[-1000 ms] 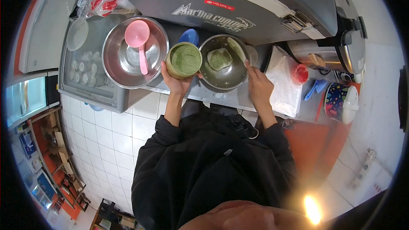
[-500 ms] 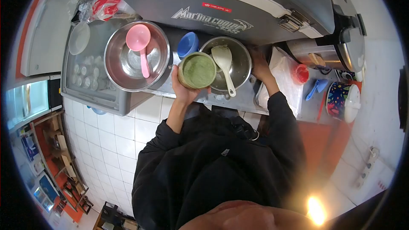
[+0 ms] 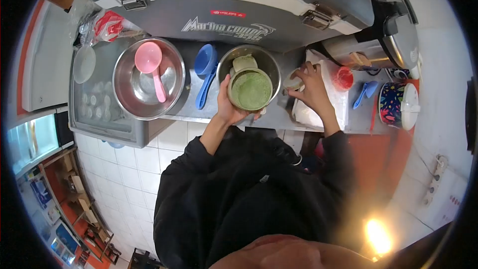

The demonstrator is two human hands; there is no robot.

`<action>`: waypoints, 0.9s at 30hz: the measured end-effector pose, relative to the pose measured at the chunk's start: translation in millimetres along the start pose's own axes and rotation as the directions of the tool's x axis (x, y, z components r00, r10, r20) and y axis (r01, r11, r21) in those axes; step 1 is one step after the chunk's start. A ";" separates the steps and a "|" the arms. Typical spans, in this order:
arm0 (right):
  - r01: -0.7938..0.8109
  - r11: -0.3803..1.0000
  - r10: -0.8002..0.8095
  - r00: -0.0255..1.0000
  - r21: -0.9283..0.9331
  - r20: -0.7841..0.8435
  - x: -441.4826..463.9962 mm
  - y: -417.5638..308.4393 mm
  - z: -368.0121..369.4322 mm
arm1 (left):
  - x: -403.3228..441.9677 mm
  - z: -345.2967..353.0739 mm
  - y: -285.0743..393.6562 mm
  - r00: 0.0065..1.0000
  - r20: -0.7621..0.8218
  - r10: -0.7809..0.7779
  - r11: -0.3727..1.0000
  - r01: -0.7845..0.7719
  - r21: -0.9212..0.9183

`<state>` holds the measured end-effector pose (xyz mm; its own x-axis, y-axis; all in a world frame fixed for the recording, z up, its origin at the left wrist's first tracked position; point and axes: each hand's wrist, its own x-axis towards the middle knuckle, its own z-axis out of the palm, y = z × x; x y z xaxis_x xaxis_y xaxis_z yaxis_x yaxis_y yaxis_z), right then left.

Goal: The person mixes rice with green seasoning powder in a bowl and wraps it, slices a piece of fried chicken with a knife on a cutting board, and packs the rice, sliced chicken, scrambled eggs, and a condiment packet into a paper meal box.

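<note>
My left hand (image 3: 230,104) is wrapped round a tub of green powder (image 3: 251,90), held over the front of a small steel bowl (image 3: 275,66). In that bowl rests a pale rice paddle (image 3: 244,62), its handle hidden by the tub. To the right, my right hand (image 3: 314,88) pinches a round, translucent lid (image 3: 294,80) by its edge, just above the counter. A blue ladle (image 3: 205,61) lies left of the steel bowl. Further left, a pink ladle (image 3: 149,59) rests in a larger steel bowl (image 3: 119,92).
A big grey cooler box (image 3: 164,17) stands along the back. Right of my hand are a white-lined tray (image 3: 336,104), a red cup (image 3: 342,78), a blue scoop (image 3: 366,93) and a patterned pot (image 3: 391,103). A clear-topped container (image 3: 94,124) sits at left.
My right hand has come up from behind the steel bowl's right side, with the lid now showing in its fingers. The tub has moved right and down, over the paddle. The view has shifted slightly.
</note>
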<state>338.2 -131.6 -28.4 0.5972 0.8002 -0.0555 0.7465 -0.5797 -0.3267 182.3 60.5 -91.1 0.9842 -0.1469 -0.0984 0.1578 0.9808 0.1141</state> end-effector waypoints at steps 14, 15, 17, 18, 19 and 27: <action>-0.182 0.983 0.182 0.983 -0.017 -0.001 -40.7 79.1 72.6 | 2.5 5.6 4.2 0.996 0.071 -0.056 0.998 0.056 -0.003; -0.178 0.983 0.177 0.984 -0.032 -0.025 -37.6 77.5 75.2 | 4.3 11.7 1.9 0.998 -0.004 -0.067 0.997 0.067 0.040; -0.244 0.967 0.249 0.966 -0.070 0.067 -28.7 70.0 72.5 | 7.5 9.0 -5.6 0.986 -0.151 -0.071 0.997 0.077 0.031; -0.297 0.947 0.313 0.938 -0.118 0.148 -21.2 69.6 67.4 | 8.6 10.7 -8.5 0.987 -0.147 -0.071 0.996 0.076 0.034; -0.300 0.947 0.315 0.939 -0.119 0.138 -13.9 72.2 63.1 | 9.3 13.3 -11.0 0.995 -0.064 -0.075 0.997 0.073 -0.023; 0.060 0.934 -0.065 0.998 0.353 0.003 -8.9 -4.6 -36.8 | -2.9 0.0 -3.8 0.988 -0.074 -0.139 0.990 0.136 -0.047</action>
<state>340.2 -141.7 8.3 0.5464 0.8367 -0.0371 0.6288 -0.4390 -0.6417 178.9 57.3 -91.3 0.9442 -0.2718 -0.1859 0.2859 0.9568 0.0533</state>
